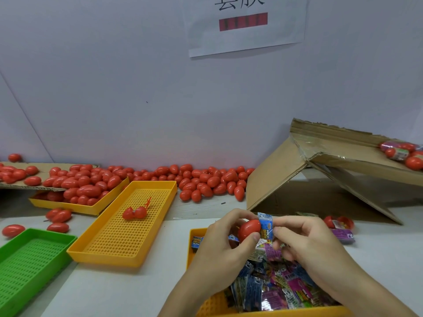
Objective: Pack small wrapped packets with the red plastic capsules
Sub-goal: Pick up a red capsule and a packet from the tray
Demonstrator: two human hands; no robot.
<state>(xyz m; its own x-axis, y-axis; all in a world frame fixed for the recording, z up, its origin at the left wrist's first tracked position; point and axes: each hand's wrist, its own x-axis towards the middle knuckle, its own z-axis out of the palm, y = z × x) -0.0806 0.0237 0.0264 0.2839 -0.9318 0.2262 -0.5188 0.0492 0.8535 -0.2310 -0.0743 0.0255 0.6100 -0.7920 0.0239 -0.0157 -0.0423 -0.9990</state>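
My left hand (219, 243) grips a red plastic capsule (249, 228) between thumb and fingers, above a yellow tray (194, 234) full of small wrapped packets (274, 289). My right hand (304, 241) pinches a blue wrapped packet (266, 227) that lies against the capsule's right side. A large heap of red capsules (206, 179) lies along the wall. An opened capsule (134, 213) rests in the middle yellow perforated tray (119, 243).
A green perforated tray (27, 259) sits at the left front. Another yellow tray (75, 205) at the left holds several capsules. A folded cardboard ramp (320, 179) at the right carries packed capsules (402, 153). An open capsule with a purple packet (341, 227) lies beside my right hand.
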